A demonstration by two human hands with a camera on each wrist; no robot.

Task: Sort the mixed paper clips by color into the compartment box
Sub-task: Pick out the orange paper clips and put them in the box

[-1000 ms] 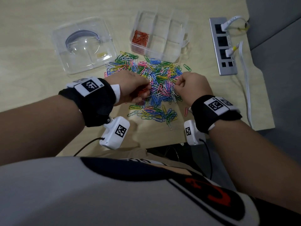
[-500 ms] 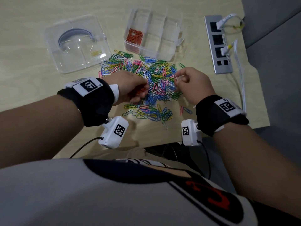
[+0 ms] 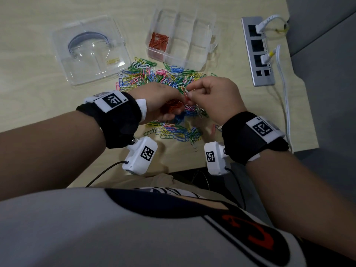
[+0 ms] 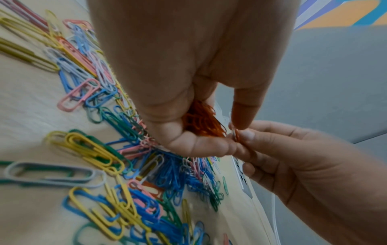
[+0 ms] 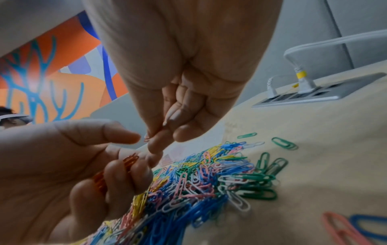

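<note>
Cupping a bunch of orange clips (image 4: 202, 121) in my left hand (image 3: 159, 102), with those fingers curled round them, I pinch one more orange clip (image 4: 236, 135) between my right hand's (image 3: 215, 97) thumb and forefinger, right at the left fingertips. Both hands hover over the mixed clip pile (image 3: 163, 79) on the table (image 3: 28, 74). Beyond the pile sits the compartment box (image 3: 194, 60), orange clips in its near-left compartment.

clip pile (image 3: 165, 89) before compartment box (image 3: 183, 37) — lid (image 3: 90, 49) left.
</note>
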